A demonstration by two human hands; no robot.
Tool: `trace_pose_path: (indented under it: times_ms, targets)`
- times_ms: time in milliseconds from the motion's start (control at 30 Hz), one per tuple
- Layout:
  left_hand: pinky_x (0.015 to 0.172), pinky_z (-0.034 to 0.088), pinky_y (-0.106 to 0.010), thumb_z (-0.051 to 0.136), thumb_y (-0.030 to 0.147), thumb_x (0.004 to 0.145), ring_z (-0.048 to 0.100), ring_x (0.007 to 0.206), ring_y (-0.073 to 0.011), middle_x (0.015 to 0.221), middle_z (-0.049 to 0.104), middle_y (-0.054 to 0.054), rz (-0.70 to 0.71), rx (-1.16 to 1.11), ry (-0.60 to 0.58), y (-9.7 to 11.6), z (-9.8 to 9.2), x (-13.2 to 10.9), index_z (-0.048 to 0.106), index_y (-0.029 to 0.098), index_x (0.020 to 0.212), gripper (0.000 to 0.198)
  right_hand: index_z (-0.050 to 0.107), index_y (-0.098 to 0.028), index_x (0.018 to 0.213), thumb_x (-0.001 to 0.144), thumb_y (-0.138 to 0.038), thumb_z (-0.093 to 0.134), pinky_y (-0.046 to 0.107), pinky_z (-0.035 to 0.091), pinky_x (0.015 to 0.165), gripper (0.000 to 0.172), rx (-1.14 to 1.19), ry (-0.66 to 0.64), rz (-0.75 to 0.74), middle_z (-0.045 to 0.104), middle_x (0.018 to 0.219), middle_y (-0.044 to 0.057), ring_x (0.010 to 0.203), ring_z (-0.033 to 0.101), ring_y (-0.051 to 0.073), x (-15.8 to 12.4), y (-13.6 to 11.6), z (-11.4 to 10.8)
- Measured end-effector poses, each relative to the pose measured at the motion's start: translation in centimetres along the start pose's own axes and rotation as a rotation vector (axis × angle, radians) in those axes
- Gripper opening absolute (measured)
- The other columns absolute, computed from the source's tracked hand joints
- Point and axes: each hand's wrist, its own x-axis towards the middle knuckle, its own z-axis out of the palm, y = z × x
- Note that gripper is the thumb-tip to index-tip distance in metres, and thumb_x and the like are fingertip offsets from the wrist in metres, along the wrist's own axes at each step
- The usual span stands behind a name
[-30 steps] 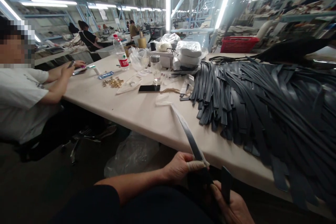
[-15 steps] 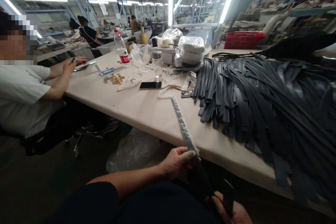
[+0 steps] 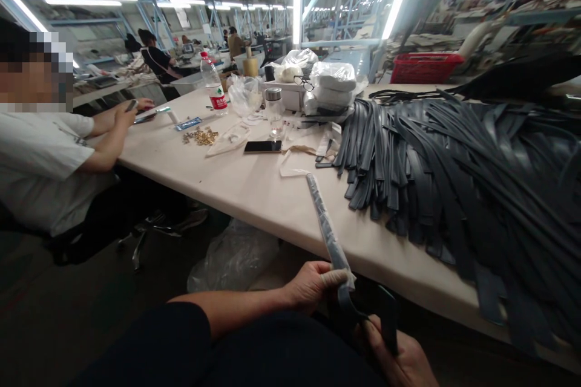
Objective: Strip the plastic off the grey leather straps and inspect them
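Observation:
A dark flat strap (image 3: 347, 303) runs partly inside a long, narrow clear plastic sleeve (image 3: 321, 214), whose far end lies flat on the table. My left hand (image 3: 308, 286), with pale coverings on its fingertips, pinches the sleeve's mouth around the strap at the table's front edge. Lower right, my right hand (image 3: 402, 355) is closed on the bare part of the strap, and a dark end sticks up beside its fingers. Between the two hands the strap bends in a curve. A large pile of similar dark straps (image 3: 422, 157) covers the table's right side.
On the table (image 3: 254, 193) lie a phone (image 3: 263, 147), gold-coloured small parts (image 3: 206, 136), a glass jar (image 3: 275, 115), a water bottle (image 3: 214, 87) and plastic-wrapped bundles (image 3: 333, 84). A red basket (image 3: 424, 68) stands behind. A co-worker (image 3: 40, 163) sits at left.
The strap between my hands has gone from nearly straight to bent, as my right hand came slightly up and nearer. My left hand and the sleeve shifted a little right and down.

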Motion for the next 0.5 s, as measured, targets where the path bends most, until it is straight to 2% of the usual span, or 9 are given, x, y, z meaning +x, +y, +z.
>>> trace_pose_path:
  times_ms: [133,267,400,500]
  targets:
    - [0.067,0.045,-0.024,0.089,0.046,0.057,0.059,0.065,-0.0124,0.074,0.070,-0.007,0.111,0.056,-0.014,0.4,0.3,-0.3,0.076,0.008,0.081,0.046,0.066,-0.019,0.083,0.084,-0.075,0.045,0.024,0.043,0.054,0.060,0.166,-0.027,0.071,0.063,0.065,0.001,0.057,0.056,0.016,0.3,-2.6,0.0]
    - [0.065,0.044,-0.026,0.089,0.046,0.057,0.058,0.063,-0.0125,0.073,0.070,-0.008,0.019,0.128,-0.055,-0.3,0.3,-0.2,0.076,0.008,0.082,0.047,0.064,-0.018,0.078,0.082,-0.078,0.047,0.026,0.044,0.054,0.062,0.235,-0.035,0.105,0.062,0.062,0.002,0.054,0.057,0.016,0.4,-4.1,0.0]
    - [0.060,0.041,-0.024,0.089,0.053,0.054,0.055,0.059,-0.0109,0.071,0.067,-0.005,0.026,0.050,0.009,-0.9,0.0,0.5,0.074,0.009,0.086,0.056,0.066,-0.018,0.079,0.080,-0.081,0.046,0.026,0.045,0.053,0.066,0.266,-0.059,0.137,0.062,0.057,0.002,0.051,0.057,0.017,0.1,-3.5,0.2]
    - [0.059,0.040,-0.024,0.088,0.054,0.053,0.056,0.059,-0.0117,0.069,0.066,-0.005,0.030,0.035,0.068,-1.0,-0.3,0.9,0.071,0.009,0.077,0.053,0.068,-0.018,0.081,0.081,-0.080,0.046,0.026,0.047,0.056,0.065,0.235,-0.081,0.132,0.067,0.063,0.004,0.057,0.061,0.018,-0.5,-1.5,0.4]
